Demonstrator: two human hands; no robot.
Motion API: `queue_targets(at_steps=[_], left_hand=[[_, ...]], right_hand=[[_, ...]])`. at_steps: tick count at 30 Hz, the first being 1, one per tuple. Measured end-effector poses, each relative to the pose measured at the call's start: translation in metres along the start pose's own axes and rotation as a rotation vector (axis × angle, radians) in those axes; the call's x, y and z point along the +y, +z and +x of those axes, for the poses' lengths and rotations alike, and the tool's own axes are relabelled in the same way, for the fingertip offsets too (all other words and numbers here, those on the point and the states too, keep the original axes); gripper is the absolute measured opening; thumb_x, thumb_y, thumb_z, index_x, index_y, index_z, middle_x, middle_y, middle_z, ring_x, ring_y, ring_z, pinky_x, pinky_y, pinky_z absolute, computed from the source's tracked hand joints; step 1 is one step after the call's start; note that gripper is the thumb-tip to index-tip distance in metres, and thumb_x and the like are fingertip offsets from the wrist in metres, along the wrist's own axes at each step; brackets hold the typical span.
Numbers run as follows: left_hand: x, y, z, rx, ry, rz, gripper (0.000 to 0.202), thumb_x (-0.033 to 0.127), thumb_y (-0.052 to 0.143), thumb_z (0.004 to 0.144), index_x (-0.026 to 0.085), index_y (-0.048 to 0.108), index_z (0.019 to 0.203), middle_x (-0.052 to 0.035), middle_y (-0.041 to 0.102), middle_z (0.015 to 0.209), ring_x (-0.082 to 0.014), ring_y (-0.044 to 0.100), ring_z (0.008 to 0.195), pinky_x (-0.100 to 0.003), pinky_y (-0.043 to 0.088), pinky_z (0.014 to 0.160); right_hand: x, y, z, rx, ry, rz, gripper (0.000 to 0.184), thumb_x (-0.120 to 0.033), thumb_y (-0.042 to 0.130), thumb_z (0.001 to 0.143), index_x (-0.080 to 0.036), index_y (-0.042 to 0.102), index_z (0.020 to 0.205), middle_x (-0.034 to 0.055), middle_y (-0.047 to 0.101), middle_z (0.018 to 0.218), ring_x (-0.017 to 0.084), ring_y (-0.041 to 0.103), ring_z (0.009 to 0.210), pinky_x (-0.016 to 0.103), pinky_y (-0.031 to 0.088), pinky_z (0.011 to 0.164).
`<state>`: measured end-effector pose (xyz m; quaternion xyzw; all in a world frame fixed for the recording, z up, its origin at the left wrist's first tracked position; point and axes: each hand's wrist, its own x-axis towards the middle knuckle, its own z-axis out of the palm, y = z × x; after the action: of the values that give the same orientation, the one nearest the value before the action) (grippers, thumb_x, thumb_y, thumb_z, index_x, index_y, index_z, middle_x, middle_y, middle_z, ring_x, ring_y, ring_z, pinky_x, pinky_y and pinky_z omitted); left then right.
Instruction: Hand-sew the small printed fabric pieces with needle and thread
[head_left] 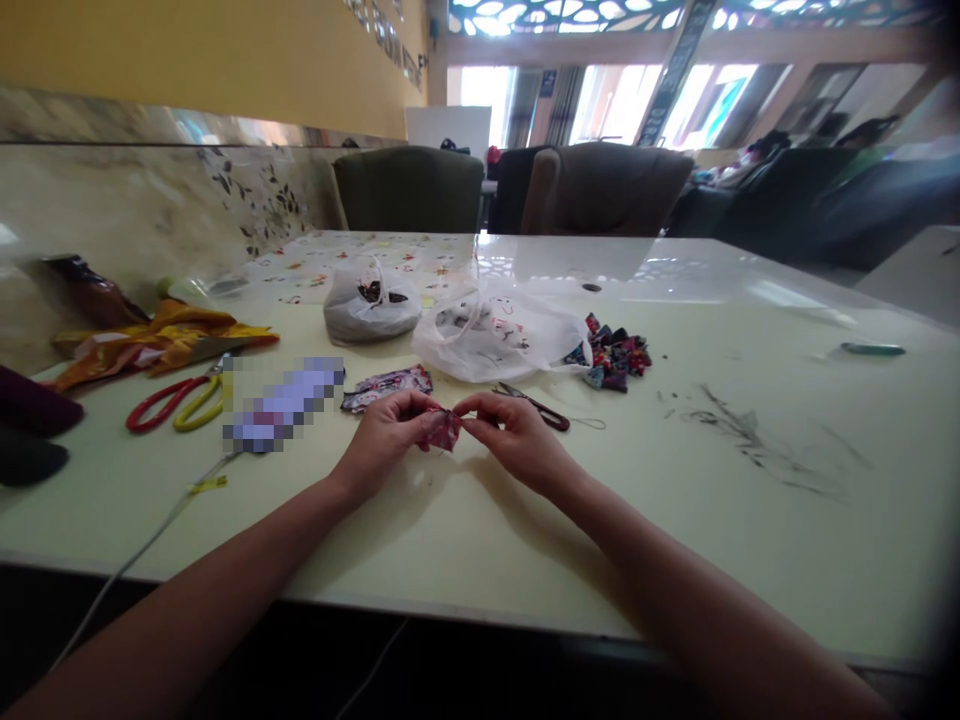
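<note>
Pinched between the thumb and fingers of my left hand (381, 440) is a small piece of red and pink patterned fabric (444, 432), held just above the table. My right hand (517, 440) is closed at the fabric's upper right edge, thumb against forefinger; whatever is in that pinch is too small to make out. Behind my left hand lies more patterned fabric (390, 384), flat on the table. Dark-handled scissors (551, 414) rest just beyond my right hand, beside a thin loop of thread (591, 423).
Two white plastic bags (480, 345) stand behind my hands, with a pile of small dark patterned fabric pieces (619, 355) alongside. Left are red-and-yellow-handled scissors (196, 402), a pixelated object (289, 400) with a cable and orange cloth (176, 330). Dark thread scraps (742, 432) lie right.
</note>
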<state>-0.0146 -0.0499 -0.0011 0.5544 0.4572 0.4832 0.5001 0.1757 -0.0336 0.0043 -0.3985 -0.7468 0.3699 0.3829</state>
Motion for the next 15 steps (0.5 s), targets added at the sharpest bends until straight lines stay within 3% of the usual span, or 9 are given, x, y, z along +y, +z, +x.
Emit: queue_targets(at_steps=[9,15], left_hand=[[0.0022,0.0012,-0.0003,-0.007,-0.005,0.006,0.019,0.033,0.075,0.075,0.015,0.069,0.079,-0.0055,0.072,0.071,-0.0148,0.061,0.061,-0.027,0.046,0.059],[-0.0009,0.0004,0.0014,0.015,-0.031,-0.056,0.019,0.032,0.076,0.074,0.015,0.068,0.081,-0.0035,0.07,0.071,-0.0128,0.058,0.06,-0.027,0.045,0.06]], right_hand=[[-0.004,0.0009,-0.0001,-0.003,-0.03,-0.052,0.012,-0.018,0.058,0.084,-0.016,0.07,0.083,-0.0017,0.06,0.065,0.01,0.044,0.058,0.023,0.034,0.057],[-0.0022,0.001,-0.0007,0.019,-0.029,-0.032,0.012,-0.019,0.058,0.084,-0.016,0.069,0.085,-0.0008,0.062,0.07,0.011,0.045,0.06,0.024,0.035,0.059]])
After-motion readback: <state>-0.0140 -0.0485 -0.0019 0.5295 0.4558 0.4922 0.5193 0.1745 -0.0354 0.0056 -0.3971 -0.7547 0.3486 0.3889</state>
